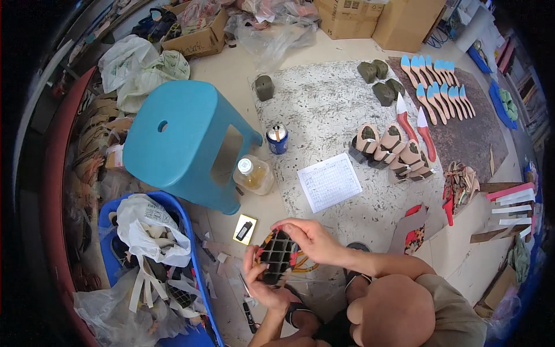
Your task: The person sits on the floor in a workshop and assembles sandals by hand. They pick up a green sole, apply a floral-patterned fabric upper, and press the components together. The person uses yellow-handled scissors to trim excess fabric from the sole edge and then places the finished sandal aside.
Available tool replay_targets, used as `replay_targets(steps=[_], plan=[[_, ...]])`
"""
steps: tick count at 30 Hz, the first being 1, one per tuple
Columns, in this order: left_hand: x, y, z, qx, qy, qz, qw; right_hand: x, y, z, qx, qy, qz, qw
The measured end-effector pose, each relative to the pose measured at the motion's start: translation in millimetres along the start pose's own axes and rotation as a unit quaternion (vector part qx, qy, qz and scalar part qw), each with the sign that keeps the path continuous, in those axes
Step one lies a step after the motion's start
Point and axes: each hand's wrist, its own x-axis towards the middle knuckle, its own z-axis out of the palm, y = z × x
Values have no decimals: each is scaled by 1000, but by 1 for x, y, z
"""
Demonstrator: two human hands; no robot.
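In front of my body both hands hold a dark quilted shoe-upper piece (276, 257) with a light grid pattern and red-orange floral edging. My left hand (269, 292) cups it from below and the left, fingers curled against its side. From above and the right, my right hand (309, 240) pinches its upper edge between thumb and fingers. Just beyond my left hand, a small black object lies on a yellow-edged white card (244, 229). A written sheet of paper (329, 182) rests on the paint-marked board (312, 110) farther off.
A blue stool (173, 133), a bottle (254, 174) and a can (277, 140) stand at left, above a blue tub (196, 266) of scraps. At right are several shoe forms (388, 147), red-handled knives (426, 139) and blue-tipped insoles (433, 98). Cardboard boxes (350, 20) stand at the back.
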Motion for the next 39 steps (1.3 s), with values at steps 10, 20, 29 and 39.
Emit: replay_targets(steps=[10, 20, 29, 39], plan=[[28, 28, 10, -83, -85, -426, 897, 11, -8, -28, 8, -151, 65, 986], [28, 38, 29, 90, -73, -272, 955, 6, -8, 0, -111, -62, -23, 992], [36, 32, 13, 184, -37, -270, 944, -3, 5, 10, 74, -117, -16, 990], [35, 30, 21, 229, -38, -209, 950, -5, -2, 22, -43, -28, 0, 999]])
